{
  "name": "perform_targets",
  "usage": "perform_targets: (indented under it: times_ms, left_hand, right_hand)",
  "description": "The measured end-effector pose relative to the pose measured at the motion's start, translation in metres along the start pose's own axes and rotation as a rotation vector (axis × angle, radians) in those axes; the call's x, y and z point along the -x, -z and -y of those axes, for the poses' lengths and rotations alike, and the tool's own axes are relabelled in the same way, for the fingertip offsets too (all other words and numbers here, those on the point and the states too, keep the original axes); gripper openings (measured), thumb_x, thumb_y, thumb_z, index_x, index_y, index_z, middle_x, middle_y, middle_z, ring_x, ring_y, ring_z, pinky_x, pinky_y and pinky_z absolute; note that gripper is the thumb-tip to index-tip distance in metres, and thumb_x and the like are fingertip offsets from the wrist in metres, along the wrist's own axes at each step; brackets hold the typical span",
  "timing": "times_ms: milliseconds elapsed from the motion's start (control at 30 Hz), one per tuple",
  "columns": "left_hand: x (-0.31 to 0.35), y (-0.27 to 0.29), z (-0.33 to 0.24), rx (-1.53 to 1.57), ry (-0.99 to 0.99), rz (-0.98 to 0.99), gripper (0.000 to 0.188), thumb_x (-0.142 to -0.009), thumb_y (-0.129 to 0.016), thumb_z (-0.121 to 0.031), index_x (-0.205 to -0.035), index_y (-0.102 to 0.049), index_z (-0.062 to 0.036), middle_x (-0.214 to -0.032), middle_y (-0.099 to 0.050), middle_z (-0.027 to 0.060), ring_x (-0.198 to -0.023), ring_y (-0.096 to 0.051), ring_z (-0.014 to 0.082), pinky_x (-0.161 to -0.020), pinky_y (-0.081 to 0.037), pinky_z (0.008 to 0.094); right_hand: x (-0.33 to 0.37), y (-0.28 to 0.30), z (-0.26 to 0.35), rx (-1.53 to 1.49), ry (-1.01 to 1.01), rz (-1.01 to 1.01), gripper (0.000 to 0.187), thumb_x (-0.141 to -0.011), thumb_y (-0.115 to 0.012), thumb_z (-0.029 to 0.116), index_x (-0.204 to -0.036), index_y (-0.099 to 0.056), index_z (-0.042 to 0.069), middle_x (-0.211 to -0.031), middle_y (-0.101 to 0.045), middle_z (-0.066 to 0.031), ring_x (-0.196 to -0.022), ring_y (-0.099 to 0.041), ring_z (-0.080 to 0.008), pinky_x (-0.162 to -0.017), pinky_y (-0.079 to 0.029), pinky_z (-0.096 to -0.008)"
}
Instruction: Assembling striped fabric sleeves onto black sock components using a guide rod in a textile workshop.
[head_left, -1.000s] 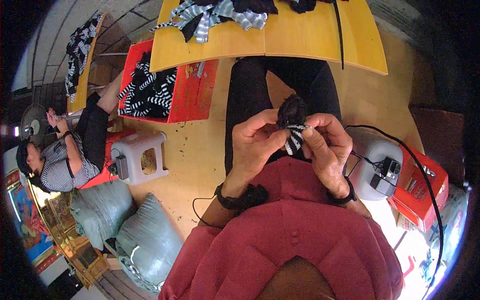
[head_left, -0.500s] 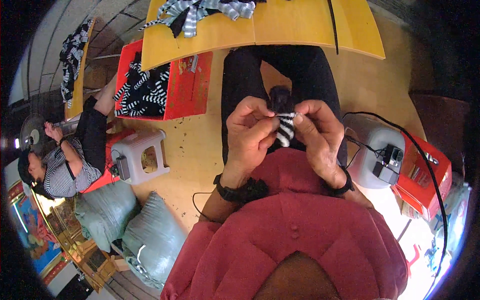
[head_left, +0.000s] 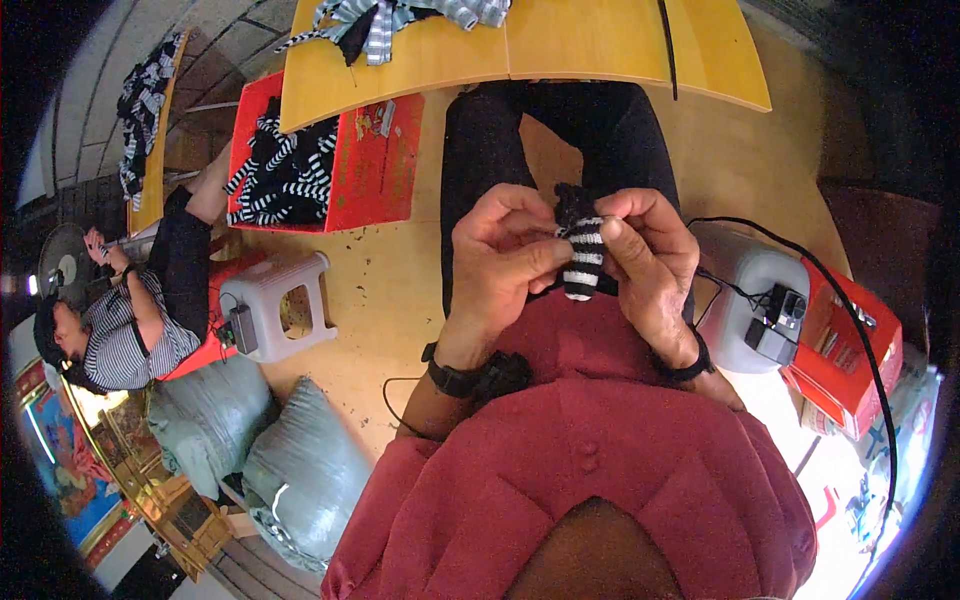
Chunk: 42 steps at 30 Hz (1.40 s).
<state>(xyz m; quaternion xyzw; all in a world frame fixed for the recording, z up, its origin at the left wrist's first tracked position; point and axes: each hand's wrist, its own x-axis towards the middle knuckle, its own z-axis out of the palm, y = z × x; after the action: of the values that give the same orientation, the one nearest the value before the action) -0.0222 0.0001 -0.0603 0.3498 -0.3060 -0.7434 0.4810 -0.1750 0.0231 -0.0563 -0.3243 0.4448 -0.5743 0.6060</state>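
Observation:
A small black-and-white striped knitted piece (head_left: 581, 252) is held between both hands above my lap. My left hand (head_left: 503, 260) pinches its left side with thumb and fingers. My right hand (head_left: 648, 258) grips its right side, thumb laid over the stripes. The piece's black top end sticks up between my fingers. Black bands sit on both wrists. I wear a red shirt and black trousers.
A yellow table (head_left: 560, 45) ahead carries striped fabric pieces (head_left: 385, 18). A red box (head_left: 335, 155) of striped pieces stands at its left. A white stool (head_left: 275, 300) and grey sacks (head_left: 300, 470) lie to my left, where another person (head_left: 130, 310) sits. A grey stool with a device (head_left: 765, 310) and red box are right.
Both hands have stayed together on the striped piece, working it slightly lower and more upright. The view has tilted a little.

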Motion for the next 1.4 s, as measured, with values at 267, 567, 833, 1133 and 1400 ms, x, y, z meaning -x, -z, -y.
perform_targets:
  times_ms: [267,567,833,1133,1400]
  left_hand:
    - [0.0,-0.008,0.009,0.13,-0.061,-0.001,0.033,-0.07,-0.067,0.007,-0.098,-0.053,-0.0032,-0.087,-0.059,0.0059,-0.075,-0.057,0.0124,-0.065,-0.049,0.0236]
    - [-0.002,-0.005,0.004,-0.221,-0.202,-0.038,0.029,-0.071,-0.064,0.012,-0.096,-0.056,0.001,-0.084,-0.061,0.0052,-0.077,-0.058,0.0108,-0.069,-0.049,0.023]
    - [-0.001,-0.01,0.005,-0.149,-0.058,-0.081,0.021,-0.08,-0.056,0.004,-0.101,-0.057,0.0037,-0.085,-0.061,0.0039,-0.075,-0.057,0.008,-0.066,-0.046,0.0191]
    - [-0.001,-0.01,0.005,0.091,0.044,0.191,0.014,-0.081,-0.051,0.002,-0.093,-0.059,0.0014,-0.104,-0.048,0.0029,-0.099,-0.045,0.0114,-0.086,-0.037,0.0249]
    - [0.002,-0.004,0.005,-0.26,-0.208,0.091,0.015,-0.066,-0.063,0.011,-0.078,-0.057,0.0038,-0.104,-0.049,0.0098,-0.085,-0.052,0.0149,-0.073,-0.042,0.0263]
  right_hand:
    - [-0.005,-0.005,-0.003,0.067,0.189,-0.099,0.009,-0.087,-0.055,0.006,-0.096,-0.053,0.003,-0.081,-0.055,0.0019,-0.066,-0.047,-0.0021,-0.056,-0.039,-0.0155]
    - [-0.001,-0.004,-0.001,0.057,0.089,-0.017,0.009,-0.087,-0.056,0.006,-0.094,-0.054,0.003,-0.076,-0.054,0.0039,-0.059,-0.044,0.0,-0.049,-0.034,-0.0146]
    - [0.002,-0.001,-0.003,0.238,0.178,-0.03,0.009,-0.085,-0.058,0.006,-0.092,-0.055,0.001,-0.074,-0.055,0.003,-0.063,-0.046,-0.002,-0.055,-0.038,-0.0163]
    - [-0.007,0.0,-0.002,0.187,0.177,-0.047,0.008,-0.085,-0.056,0.002,-0.092,-0.055,-0.001,-0.084,-0.058,-0.0017,-0.077,-0.053,-0.0071,-0.07,-0.044,-0.0204]
    - [-0.008,0.001,-0.007,0.226,0.146,0.001,0.007,-0.083,-0.058,0.001,-0.089,-0.056,0.0,-0.08,-0.059,-0.0002,-0.074,-0.052,-0.0047,-0.067,-0.043,-0.0184]
